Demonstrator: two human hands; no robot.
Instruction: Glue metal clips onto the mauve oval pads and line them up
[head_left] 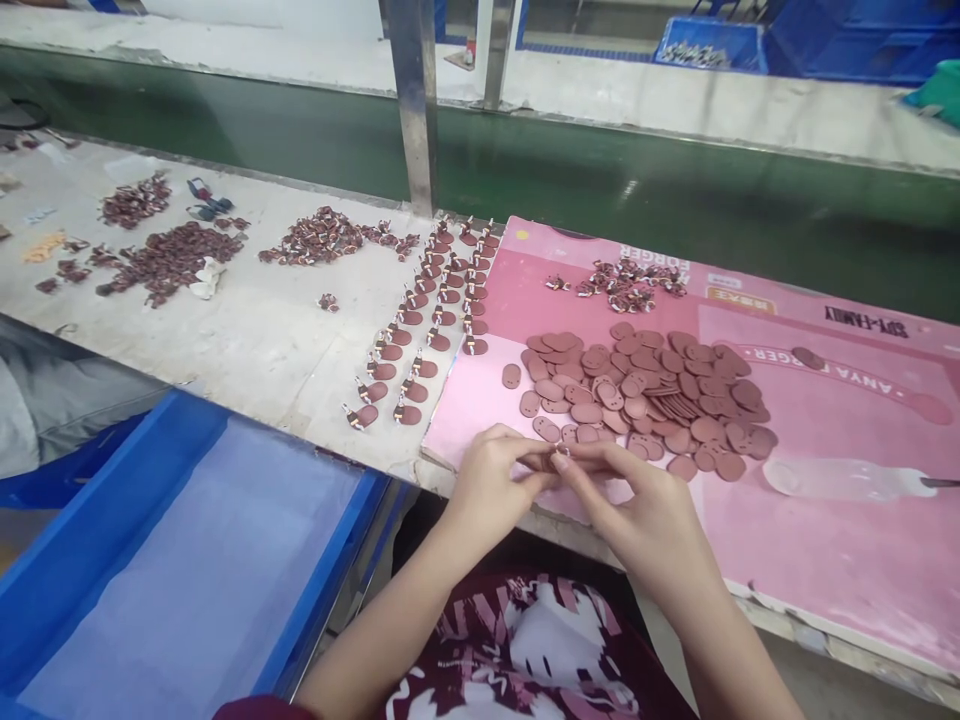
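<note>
My left hand (491,478) and my right hand (637,505) meet at the near edge of a pink board (825,520). Together they pinch one small brown oval piece (553,460) between the fingertips; most of it is hidden by my fingers. Just beyond my hands lies a heap of flat brown oval pieces (652,400) on the board. Further back on the board sits a small cluster of brown-and-white fittings (626,283). To the left, rows of oval pieces with fittings attached (427,330) lie on the white worktop.
A blue tray (97,520) lined with pale film stands at the near left. More piles of small brown parts (169,255) lie on the far left worktop. A green conveyor belt (675,210) runs behind, with a metal post (415,100) rising from it.
</note>
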